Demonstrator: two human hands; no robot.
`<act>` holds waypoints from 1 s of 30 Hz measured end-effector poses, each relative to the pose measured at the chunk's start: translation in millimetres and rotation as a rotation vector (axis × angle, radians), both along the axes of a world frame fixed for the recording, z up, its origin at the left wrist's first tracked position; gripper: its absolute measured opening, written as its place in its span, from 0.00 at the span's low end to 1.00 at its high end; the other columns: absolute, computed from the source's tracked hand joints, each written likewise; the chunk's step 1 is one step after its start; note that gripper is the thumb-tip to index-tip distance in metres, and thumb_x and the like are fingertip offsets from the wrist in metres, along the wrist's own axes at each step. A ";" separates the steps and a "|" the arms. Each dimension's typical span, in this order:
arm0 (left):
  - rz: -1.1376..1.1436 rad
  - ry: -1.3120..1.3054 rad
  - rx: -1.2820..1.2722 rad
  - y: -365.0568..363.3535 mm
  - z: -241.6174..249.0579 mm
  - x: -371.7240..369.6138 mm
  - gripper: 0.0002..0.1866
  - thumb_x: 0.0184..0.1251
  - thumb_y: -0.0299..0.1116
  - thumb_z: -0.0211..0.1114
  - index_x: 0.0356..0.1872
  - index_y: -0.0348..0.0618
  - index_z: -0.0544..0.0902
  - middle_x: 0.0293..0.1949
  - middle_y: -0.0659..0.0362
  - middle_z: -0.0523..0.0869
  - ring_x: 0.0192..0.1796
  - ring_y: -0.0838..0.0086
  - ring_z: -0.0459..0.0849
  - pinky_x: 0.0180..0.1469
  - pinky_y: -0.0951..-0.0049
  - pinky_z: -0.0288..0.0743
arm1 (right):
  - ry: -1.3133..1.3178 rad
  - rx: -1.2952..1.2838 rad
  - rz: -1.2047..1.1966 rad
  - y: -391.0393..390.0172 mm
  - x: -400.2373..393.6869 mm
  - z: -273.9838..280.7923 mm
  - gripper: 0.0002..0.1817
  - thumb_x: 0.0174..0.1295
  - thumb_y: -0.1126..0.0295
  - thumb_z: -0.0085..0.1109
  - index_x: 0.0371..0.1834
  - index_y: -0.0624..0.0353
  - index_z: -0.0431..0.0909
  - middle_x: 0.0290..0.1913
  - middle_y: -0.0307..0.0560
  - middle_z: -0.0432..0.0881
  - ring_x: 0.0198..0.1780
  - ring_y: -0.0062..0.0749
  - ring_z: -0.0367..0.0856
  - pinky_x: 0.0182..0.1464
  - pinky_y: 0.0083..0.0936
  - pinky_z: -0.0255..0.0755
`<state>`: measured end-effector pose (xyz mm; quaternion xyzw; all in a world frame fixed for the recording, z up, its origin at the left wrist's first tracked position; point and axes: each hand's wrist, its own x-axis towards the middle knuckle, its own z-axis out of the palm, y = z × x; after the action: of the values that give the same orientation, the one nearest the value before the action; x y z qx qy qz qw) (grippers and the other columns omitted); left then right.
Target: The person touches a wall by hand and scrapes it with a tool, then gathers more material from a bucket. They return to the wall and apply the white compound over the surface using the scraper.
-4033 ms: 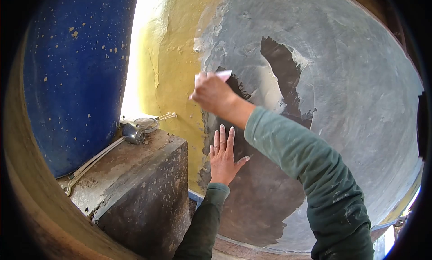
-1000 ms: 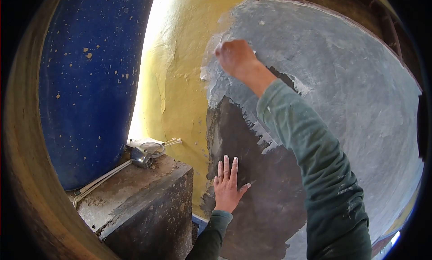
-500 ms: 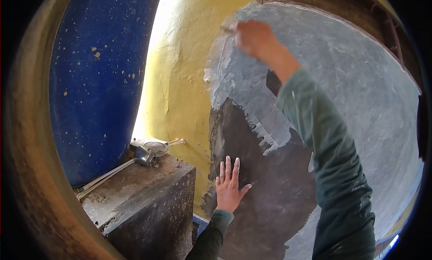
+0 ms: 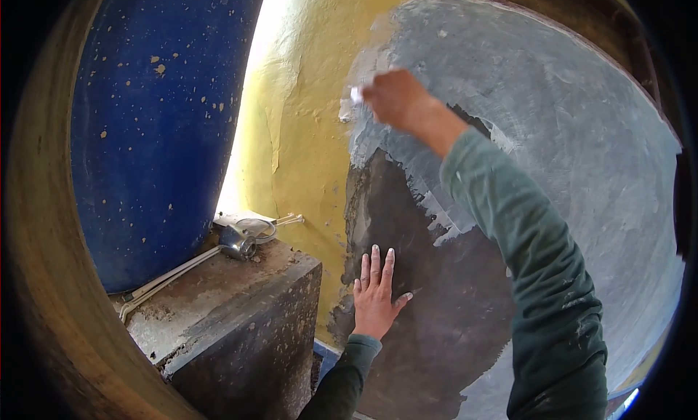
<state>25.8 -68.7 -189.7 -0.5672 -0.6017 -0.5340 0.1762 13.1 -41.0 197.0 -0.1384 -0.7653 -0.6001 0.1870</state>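
Small white flat-edged scraper (image 4: 356,95), mostly hidden, only a sliver showing at 9 o'clock of the right hand (image 4: 396,100). It sits against the wall at the left edge of the pale grey wet plaster coat (image 4: 552,129), right at the border with the yellow painted wall (image 4: 305,129). Right hand is curled closed around the tool; fingers are on the far side, so the exact grip cannot be made out. Dark green sleeve (image 4: 538,274) runs from the wrist toward 5 o'clock.

Left hand (image 4: 376,293) at 6 o'clock of the right hand, well apart, flat on the dark brown uncoated patch (image 4: 414,274), fingers spread and pointing to 12, holding nothing.

At 9 o'clock of the left hand: rough dark concrete block (image 4: 240,325) with a small metal fitting (image 4: 236,242) and pale cable (image 4: 174,274) on top. Blue speckled drum (image 4: 153,114) behind that.
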 end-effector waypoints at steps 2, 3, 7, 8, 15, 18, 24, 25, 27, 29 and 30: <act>-0.003 -0.012 -0.018 -1.3 1.5 0.9 0.59 0.60 0.49 0.81 0.89 0.60 0.52 0.89 0.53 0.49 0.88 0.48 0.54 0.72 0.36 0.67 | -0.093 -0.081 0.148 10.1 6.9 -28.7 0.09 0.70 0.67 0.59 0.44 0.51 0.89 0.42 0.50 0.91 0.45 0.44 0.92 0.52 0.43 0.82; -0.005 -0.009 -0.013 -2.3 2.0 1.4 0.59 0.60 0.49 0.81 0.89 0.60 0.52 0.89 0.53 0.49 0.88 0.48 0.54 0.72 0.36 0.67 | -0.090 -0.077 0.146 12.9 8.3 -42.1 0.09 0.70 0.67 0.59 0.44 0.51 0.89 0.42 0.50 0.91 0.45 0.44 0.92 0.52 0.43 0.82; 0.010 0.016 -0.048 -5.6 3.2 1.0 0.60 0.59 0.51 0.81 0.88 0.54 0.53 0.88 0.47 0.52 0.88 0.46 0.53 0.78 0.46 0.62 | -0.193 -0.191 0.041 -15.3 13.8 -43.0 0.11 0.64 0.73 0.60 0.45 0.52 0.89 0.39 0.51 0.91 0.44 0.47 0.92 0.55 0.45 0.82; -0.003 0.012 -0.059 -5.3 3.8 0.1 0.60 0.59 0.51 0.81 0.88 0.54 0.53 0.88 0.47 0.51 0.88 0.46 0.53 0.78 0.44 0.61 | -0.179 -0.284 -0.051 -26.4 16.0 -36.1 0.12 0.67 0.72 0.58 0.48 0.51 0.90 0.45 0.50 0.92 0.48 0.47 0.91 0.58 0.45 0.82; 0.032 0.025 -0.100 -5.8 4.8 0.1 0.59 0.60 0.53 0.80 0.88 0.55 0.53 0.89 0.49 0.50 0.88 0.47 0.52 0.76 0.37 0.62 | 0.471 -0.213 0.167 -40.3 34.9 104.1 0.13 0.70 0.68 0.57 0.52 0.48 0.90 0.47 0.50 0.92 0.53 0.48 0.91 0.57 0.47 0.84; 0.030 0.035 -0.090 -3.9 3.0 -2.4 0.59 0.61 0.55 0.79 0.88 0.56 0.53 0.89 0.49 0.50 0.88 0.47 0.52 0.75 0.36 0.63 | 0.549 -0.006 0.165 -3.2 30.2 135.8 0.11 0.68 0.68 0.60 0.48 0.51 0.91 0.46 0.53 0.92 0.49 0.50 0.92 0.50 0.46 0.86; 0.013 0.037 -0.073 -1.6 1.6 -3.4 0.59 0.61 0.55 0.79 0.88 0.56 0.53 0.89 0.49 0.49 0.88 0.46 0.51 0.75 0.36 0.63 | 0.398 0.069 0.129 9.8 -1.1 99.3 0.10 0.66 0.68 0.63 0.47 0.52 0.90 0.43 0.52 0.92 0.44 0.48 0.94 0.45 0.43 0.87; 0.014 0.038 -0.073 -2.1 2.4 -3.5 0.59 0.61 0.55 0.79 0.88 0.56 0.53 0.89 0.49 0.50 0.88 0.46 0.51 0.75 0.36 0.64 | 0.325 0.008 0.138 7.3 -5.9 84.4 0.10 0.66 0.68 0.63 0.48 0.51 0.90 0.42 0.50 0.92 0.45 0.47 0.94 0.46 0.43 0.87; 0.015 0.032 -0.082 -3.0 2.1 -3.3 0.58 0.61 0.55 0.79 0.88 0.56 0.54 0.89 0.49 0.50 0.88 0.46 0.51 0.75 0.37 0.64 | 0.231 -0.042 0.110 3.7 -13.6 59.3 0.10 0.66 0.68 0.63 0.48 0.51 0.89 0.42 0.50 0.92 0.46 0.46 0.93 0.47 0.43 0.87; 0.007 0.028 -0.059 -2.9 2.6 -2.7 0.58 0.61 0.54 0.79 0.88 0.56 0.54 0.89 0.49 0.50 0.88 0.46 0.51 0.75 0.36 0.64 | 0.140 -0.090 0.084 1.4 -20.7 35.0 0.10 0.66 0.68 0.63 0.49 0.51 0.89 0.43 0.49 0.92 0.47 0.45 0.93 0.48 0.43 0.87; 0.005 0.025 -0.067 -3.3 2.9 -2.6 0.58 0.61 0.54 0.79 0.88 0.56 0.54 0.89 0.49 0.50 0.88 0.46 0.51 0.75 0.36 0.64 | 0.057 -0.099 0.106 1.5 -24.0 21.3 0.10 0.67 0.67 0.63 0.49 0.51 0.89 0.44 0.49 0.92 0.48 0.45 0.93 0.49 0.42 0.87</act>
<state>23.2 -72.0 -186.7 -0.5781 -0.6183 -0.5060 0.1659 -10.8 -39.5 218.3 -0.1240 -0.7946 -0.5466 0.2332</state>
